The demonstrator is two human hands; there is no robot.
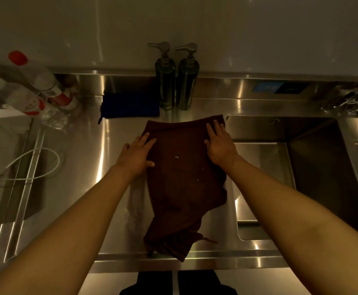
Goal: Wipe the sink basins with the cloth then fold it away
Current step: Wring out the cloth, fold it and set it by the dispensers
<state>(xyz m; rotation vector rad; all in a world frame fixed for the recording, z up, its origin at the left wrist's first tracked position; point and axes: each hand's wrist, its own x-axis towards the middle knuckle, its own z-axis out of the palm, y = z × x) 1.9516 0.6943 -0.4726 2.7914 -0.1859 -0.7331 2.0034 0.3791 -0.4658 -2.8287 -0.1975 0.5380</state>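
A dark brown cloth (182,184) lies spread on the steel counter between the two basins, its near end bunched at the counter's front edge. My left hand (138,155) rests flat on the cloth's left edge with straight fingers. On the cloth's far right part my right hand (219,143) lies flat, fingers pointing to the far corner. The right sink basin (314,167) opens just right of the cloth. The left basin (24,188) is at the left, partly out of view.
Two dark pump bottles (177,81) stand at the back wall behind the cloth. A folded blue cloth (131,106) lies left of them. Several plastic bottles (35,96) crowd the back left corner. A white cable (29,165) loops over the left basin. Metal utensils (350,101) sit back right.
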